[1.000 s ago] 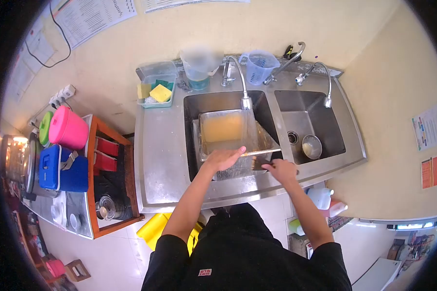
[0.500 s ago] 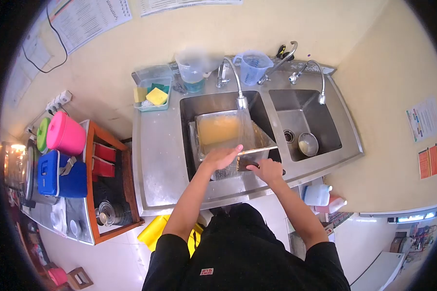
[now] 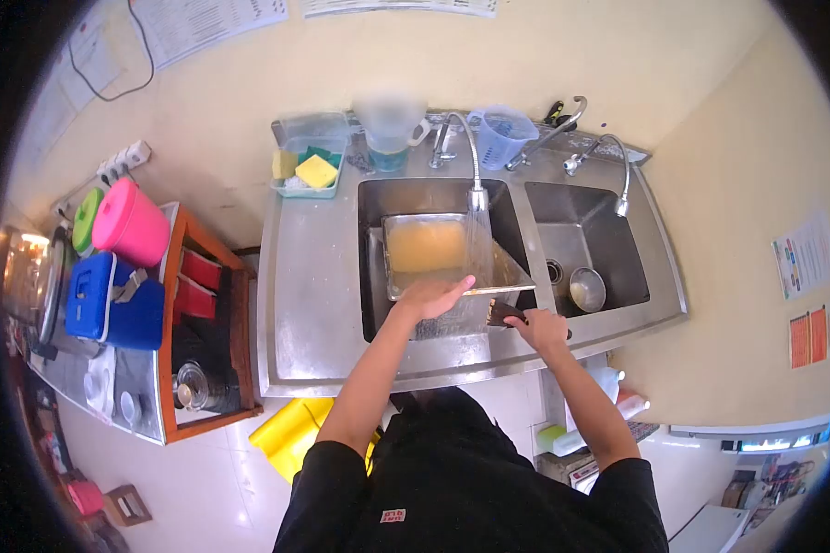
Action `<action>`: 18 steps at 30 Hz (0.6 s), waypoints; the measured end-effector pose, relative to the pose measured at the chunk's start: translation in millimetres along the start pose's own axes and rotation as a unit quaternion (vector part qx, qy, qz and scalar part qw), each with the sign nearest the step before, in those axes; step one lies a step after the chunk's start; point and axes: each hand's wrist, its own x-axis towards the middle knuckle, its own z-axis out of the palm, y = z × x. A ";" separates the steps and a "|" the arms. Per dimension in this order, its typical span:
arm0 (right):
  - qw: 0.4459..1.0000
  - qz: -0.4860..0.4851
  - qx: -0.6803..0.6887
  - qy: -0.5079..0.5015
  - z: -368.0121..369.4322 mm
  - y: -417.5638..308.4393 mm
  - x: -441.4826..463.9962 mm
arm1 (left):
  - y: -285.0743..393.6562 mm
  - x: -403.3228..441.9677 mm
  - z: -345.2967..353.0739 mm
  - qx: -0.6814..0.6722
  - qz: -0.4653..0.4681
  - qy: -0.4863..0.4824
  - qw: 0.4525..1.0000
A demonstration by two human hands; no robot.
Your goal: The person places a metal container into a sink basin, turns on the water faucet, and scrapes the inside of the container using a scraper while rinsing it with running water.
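Observation:
In the left sink basin (image 3: 370, 198) sits a rectangular metal pan (image 3: 512, 267) with cloudy yellowish water in it. The faucet (image 3: 478, 199) sprays water down into the pan. My left hand (image 3: 430, 300) grips the pan's near rim, its fingertips partly hidden behind the edge. Just right of it, my right hand (image 3: 543, 329) is closed round the dark handle of a brush (image 3: 500, 313), whose pale bristles point left. The brush is near the pan's rim; whether it touches is hard to tell.
A round metal bowl (image 3: 587, 289) lies in the right basin. Sponges (image 3: 317, 171) fill a plastic tub at the back left of the counter. Two plastic measuring jugs (image 3: 502, 136) stand behind the faucet. Left of the sink is a wooden-framed shelf (image 3: 169, 369) with a blue cooler (image 3: 111, 304).
My right hand and the brush have moved right, away from my left hand and the pan's rim. My left hand keeps hold of the rim. The view has shifted slightly.

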 end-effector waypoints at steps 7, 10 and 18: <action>0.992 -0.092 0.059 0.057 30.1 -72.7 -7.5 | -4.4 13.7 -0.4 0.007 -0.017 -0.064 0.998; 0.998 -0.001 0.060 0.004 25.2 -20.9 -8.9 | -8.7 10.9 1.1 0.000 -0.002 -0.037 0.999; 0.990 -0.071 0.121 0.016 46.0 -78.9 -17.5 | 0.7 11.5 3.2 0.004 -0.014 -0.026 1.000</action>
